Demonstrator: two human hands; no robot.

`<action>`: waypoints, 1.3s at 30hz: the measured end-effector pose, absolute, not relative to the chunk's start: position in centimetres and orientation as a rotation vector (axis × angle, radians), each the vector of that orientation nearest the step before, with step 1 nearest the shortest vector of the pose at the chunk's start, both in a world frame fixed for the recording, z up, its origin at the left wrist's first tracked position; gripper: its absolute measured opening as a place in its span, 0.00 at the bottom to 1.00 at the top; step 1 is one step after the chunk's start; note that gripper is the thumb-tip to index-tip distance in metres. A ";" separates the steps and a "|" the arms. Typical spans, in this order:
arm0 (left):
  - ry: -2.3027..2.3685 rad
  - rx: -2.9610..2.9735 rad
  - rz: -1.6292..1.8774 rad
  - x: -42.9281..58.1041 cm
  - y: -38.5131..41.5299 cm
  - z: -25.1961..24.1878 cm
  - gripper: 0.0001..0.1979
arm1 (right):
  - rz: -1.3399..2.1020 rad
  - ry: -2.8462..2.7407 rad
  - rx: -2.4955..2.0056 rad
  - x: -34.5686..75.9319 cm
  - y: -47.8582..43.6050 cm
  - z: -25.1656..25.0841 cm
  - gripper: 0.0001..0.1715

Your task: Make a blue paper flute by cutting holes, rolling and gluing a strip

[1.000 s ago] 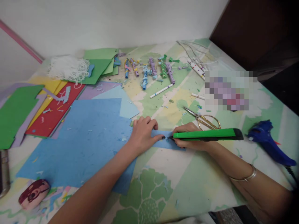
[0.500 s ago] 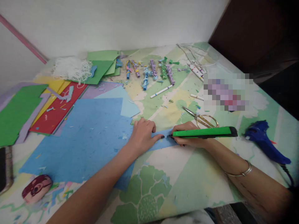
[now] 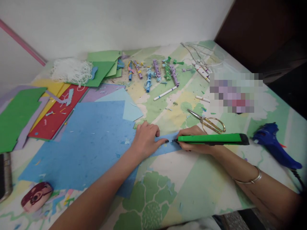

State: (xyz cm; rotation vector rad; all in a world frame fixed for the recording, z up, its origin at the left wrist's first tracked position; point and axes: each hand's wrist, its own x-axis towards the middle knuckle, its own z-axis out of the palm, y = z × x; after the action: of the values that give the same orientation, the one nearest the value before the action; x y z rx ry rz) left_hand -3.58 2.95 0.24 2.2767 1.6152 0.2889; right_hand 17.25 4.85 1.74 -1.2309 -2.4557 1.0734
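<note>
My left hand (image 3: 146, 139) presses down on a narrow blue paper strip (image 3: 168, 145) that sticks out from a large blue sheet (image 3: 83, 143); its fingers are curled and the thumb lies along the strip. My right hand (image 3: 195, 140) grips a green utility knife (image 3: 212, 138), whose tip touches the strip just beside my left thumb. A thin bangle (image 3: 249, 179) circles my right wrist.
Gold scissors (image 3: 208, 122) lie just behind the knife. A blue glue gun (image 3: 273, 143) rests at the right. Rolled paper pieces (image 3: 155, 72) and markers (image 3: 202, 71) lie at the back. Coloured sheets (image 3: 48, 108) and white string (image 3: 70, 70) fill the left. A small painted face object (image 3: 35, 196) sits front left.
Both hands keep their hold on the strip and the knife. The knife tip stays at the same place on the strip; only the view shifts slightly.
</note>
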 end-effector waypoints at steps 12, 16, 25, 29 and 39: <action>1.607 2.258 0.333 -3.2 2.4 0.6 0.19 | 1.034 -2.422 -1.219 17.6 4.6 1.2 0.04; 1.625 2.268 0.333 -3.2 2.4 0.3 0.20 | 0.978 -2.443 -1.222 17.4 4.6 1.3 0.04; 1.651 2.272 0.286 -3.2 2.3 0.5 0.20 | 0.935 -2.446 -1.221 17.7 4.4 0.6 0.05; 1.658 2.258 0.283 -3.2 2.4 0.4 0.20 | 0.937 -2.448 -1.189 17.7 4.4 0.6 0.04; 1.581 2.382 0.249 -2.6 1.3 0.8 0.20 | 0.894 -2.434 -1.206 17.9 4.4 0.5 0.05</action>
State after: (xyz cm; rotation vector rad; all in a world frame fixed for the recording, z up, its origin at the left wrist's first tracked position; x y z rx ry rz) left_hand -2.61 1.28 0.85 2.3815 1.5805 0.2488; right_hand 17.85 4.36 0.54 -1.2060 -2.4340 0.8942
